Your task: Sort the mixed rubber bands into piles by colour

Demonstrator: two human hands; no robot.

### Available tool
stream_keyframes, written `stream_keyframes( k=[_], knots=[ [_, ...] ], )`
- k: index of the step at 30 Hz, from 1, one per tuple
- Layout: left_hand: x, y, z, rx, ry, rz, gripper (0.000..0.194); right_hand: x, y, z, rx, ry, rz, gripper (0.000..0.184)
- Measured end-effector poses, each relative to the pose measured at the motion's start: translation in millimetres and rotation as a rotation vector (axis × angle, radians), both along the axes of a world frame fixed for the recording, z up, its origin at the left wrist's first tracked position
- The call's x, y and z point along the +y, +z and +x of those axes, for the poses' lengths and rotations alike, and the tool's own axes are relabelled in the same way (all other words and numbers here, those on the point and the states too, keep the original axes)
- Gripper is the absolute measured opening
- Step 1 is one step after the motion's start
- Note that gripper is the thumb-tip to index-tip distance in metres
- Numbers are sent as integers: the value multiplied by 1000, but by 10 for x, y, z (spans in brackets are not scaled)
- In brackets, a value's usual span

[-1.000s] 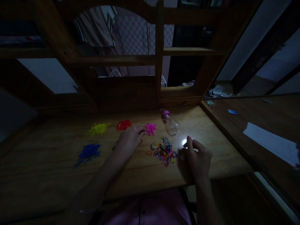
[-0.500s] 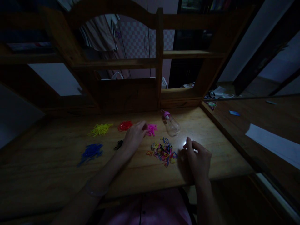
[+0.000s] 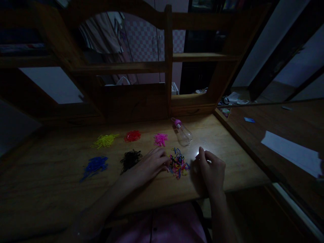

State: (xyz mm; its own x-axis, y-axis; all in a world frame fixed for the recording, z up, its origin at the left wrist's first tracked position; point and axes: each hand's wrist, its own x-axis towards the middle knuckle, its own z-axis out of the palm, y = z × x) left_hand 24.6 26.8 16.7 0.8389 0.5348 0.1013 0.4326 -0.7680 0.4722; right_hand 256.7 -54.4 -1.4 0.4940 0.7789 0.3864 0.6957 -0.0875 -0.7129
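At the left edge of a mixed pile of coloured rubber bands [image 3: 179, 164], my left hand [image 3: 154, 163] has its fingers bent, with a small gap between thumb and fingertips. My right hand [image 3: 212, 168] rests on the table just right of that pile, thumb and fingers closed together; what they hold, if anything, is hidden. Sorted by colour, bands lie in separate heaps: pink bands [image 3: 160, 139] beyond my left hand, black bands [image 3: 131, 160] partly behind my left forearm, red bands [image 3: 132, 136], yellow bands [image 3: 105, 140] and blue bands [image 3: 95, 166] farther left.
A clear bulb-shaped bottle [image 3: 184, 133] with a pink cap lies behind the mixed pile. Along the back of the wooden table [image 3: 152, 199] stands a wooden shelf frame [image 3: 168, 67]. To the right are a white paper strip [image 3: 291, 152] and a blue card [image 3: 249, 119].
My left hand has come from the pink heap back toward me to the mixed pile, uncovering the pink and black heaps. My right hand has stayed in place. The view has shifted slightly.
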Motion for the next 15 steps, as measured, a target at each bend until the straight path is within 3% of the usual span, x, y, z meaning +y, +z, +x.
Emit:
stream_keyframes(
  k=[4, 9, 12, 15],
  knots=[
    [14, -49, 33, -6, 0, 6, 7, -2, 3, -1, 2, 5, -2, 49],
    [-6, 54, -7, -59, 55, -85, 13, -2, 8, -4, 5, 11, -2, 49],
    [-29, 123, -32, -106, 121, -198, 18, 0, 15, -9, -5, 6, -2, 50],
    [-39, 131, -18, -181, 225, -406, 19, 1, 18, -12, -12, -1, 3, 50]
  ],
)
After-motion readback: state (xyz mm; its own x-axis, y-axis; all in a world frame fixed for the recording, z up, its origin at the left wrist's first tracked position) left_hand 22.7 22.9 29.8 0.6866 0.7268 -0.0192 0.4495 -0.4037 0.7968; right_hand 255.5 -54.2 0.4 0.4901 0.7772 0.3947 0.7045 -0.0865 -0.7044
